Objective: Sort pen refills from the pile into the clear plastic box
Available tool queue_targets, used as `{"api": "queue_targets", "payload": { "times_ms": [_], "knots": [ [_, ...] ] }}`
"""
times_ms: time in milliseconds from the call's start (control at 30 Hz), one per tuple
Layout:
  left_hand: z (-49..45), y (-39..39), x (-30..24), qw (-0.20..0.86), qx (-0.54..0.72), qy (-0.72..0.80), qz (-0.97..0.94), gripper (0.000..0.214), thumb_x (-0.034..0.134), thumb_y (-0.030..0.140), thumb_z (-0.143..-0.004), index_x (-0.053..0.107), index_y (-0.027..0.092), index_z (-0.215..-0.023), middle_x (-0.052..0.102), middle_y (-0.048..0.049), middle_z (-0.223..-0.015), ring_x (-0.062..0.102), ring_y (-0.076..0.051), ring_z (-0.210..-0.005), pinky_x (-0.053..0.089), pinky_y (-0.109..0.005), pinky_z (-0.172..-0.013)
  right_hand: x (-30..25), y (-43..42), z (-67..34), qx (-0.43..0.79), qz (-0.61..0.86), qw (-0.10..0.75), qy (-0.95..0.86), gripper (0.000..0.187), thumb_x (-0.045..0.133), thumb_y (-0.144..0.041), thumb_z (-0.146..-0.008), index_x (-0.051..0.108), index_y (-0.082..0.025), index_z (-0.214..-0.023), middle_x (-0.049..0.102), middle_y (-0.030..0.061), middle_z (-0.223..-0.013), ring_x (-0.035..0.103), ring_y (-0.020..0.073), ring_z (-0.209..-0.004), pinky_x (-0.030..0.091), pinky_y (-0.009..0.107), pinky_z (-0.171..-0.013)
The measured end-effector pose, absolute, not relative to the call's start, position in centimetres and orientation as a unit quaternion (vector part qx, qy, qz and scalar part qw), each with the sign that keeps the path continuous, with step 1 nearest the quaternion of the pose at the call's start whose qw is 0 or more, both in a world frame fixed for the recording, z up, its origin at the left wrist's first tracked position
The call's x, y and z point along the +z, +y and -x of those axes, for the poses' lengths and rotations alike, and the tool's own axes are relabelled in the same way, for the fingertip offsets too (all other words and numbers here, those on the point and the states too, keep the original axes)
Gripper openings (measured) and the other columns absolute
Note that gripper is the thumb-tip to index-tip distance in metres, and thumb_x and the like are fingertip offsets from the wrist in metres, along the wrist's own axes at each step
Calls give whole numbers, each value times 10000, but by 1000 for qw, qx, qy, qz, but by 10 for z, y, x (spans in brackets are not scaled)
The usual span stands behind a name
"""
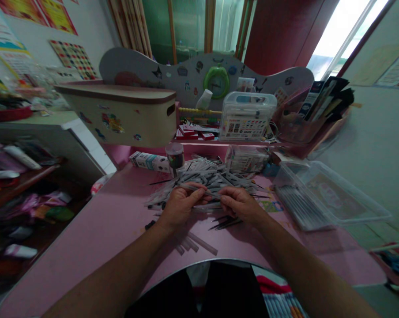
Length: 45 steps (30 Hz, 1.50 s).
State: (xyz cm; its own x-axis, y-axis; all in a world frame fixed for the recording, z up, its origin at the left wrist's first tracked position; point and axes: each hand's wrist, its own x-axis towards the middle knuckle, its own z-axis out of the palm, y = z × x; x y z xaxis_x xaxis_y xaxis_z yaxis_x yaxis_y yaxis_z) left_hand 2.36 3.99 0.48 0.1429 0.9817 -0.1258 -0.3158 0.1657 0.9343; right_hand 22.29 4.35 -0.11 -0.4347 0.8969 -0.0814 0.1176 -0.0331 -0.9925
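My left hand is closed around a slim grey translucent tube that looks like a pen barrel, its length running across toward the right. At the tube's right end, the fingers of my right hand are pinched; the small part between them is too hard to make out. Just behind both hands lies a large heap of similar grey tubes. Several thin dark pointed sticks rest on the table under my right hand. Below my left hand are several loose frosted tubes and a small black piece.
The pink desk has a curved front edge. On the right, an open clear plastic box holds a row of grey tubes. Behind the heap stand a small lidded jar and a long carton. A beige bin sits on the shelf.
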Motion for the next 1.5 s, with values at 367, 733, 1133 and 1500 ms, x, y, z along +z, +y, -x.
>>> {"api": "queue_targets", "payload": {
  "times_ms": [367,733,1133,1500],
  "knots": [
    [-27,37,5,647,513,414,-384,339,829,351,-663,653,152,-873,760,-53,-725,714,-174,-618,591,-256,-513,-4,43,-218,610,399,364,-579,278,639,-427,-812,578,-157,-847,546,-67,-589,428,33,-403,321,148,-370],
    [-26,39,0,642,519,405,-393,341,826,366,-669,646,153,-865,759,-51,-736,717,-168,-626,594,-253,-562,-7,41,-218,651,377,374,-543,290,679,-429,-796,582,-158,-836,551,-66,-581,433,37,-393,319,151,-355],
    [-30,32,7,633,527,411,-391,351,820,374,-660,638,156,-867,741,-51,-712,699,-200,-617,574,-278,-457,-12,43,-217,649,370,387,-540,300,684,-440,-808,594,-155,-832,560,-60,-573,440,37,-393,336,143,-361],
    [-25,40,1,641,522,397,-398,309,799,362,-700,647,161,-879,742,-39,-738,683,-155,-601,566,-252,-528,-8,44,-219,680,359,352,-533,323,690,-457,-802,585,-161,-876,553,-60,-592,451,50,-406,361,163,-382]
  ]
}}
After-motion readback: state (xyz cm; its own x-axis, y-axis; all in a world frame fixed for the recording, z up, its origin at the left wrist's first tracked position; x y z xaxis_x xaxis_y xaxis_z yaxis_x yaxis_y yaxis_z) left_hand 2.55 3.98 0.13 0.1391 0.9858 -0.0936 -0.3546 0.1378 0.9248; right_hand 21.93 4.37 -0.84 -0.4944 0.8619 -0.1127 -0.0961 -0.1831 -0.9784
